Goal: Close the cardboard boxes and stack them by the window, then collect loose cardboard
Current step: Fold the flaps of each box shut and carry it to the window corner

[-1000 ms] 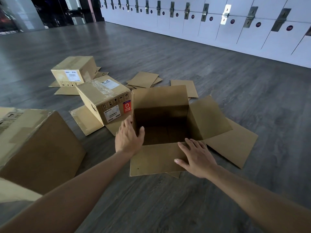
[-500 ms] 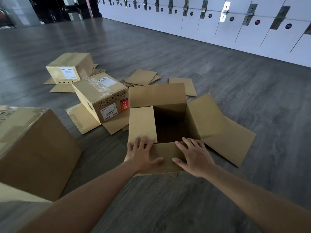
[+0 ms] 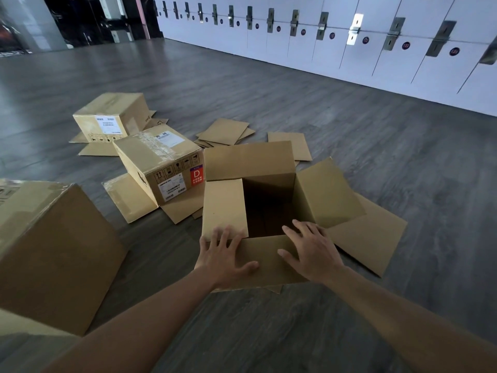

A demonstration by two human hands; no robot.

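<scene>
My left hand and my right hand lie flat on the near flap of an open cardboard box on a grey wood floor. The fingers of both hands are spread and nearly straight, gripping nothing. My left fingertips reach onto the left flap, which is folded in over the opening, while my right fingertips lie at the edge of the dark inside. The far flap stands upright, and the right flap leans outward over a flat cardboard sheet on the floor.

Just left of the open box sits a taped box with a red D label, resting on loose cardboard pieces. Farther back on the left is another closed box with a white label, also on flat pieces. A large closed box stands at the near left edge. More loose cardboard sheets lie on the floor beyond the open box. A row of white lockers with numbered dots lines the right-hand wall.
</scene>
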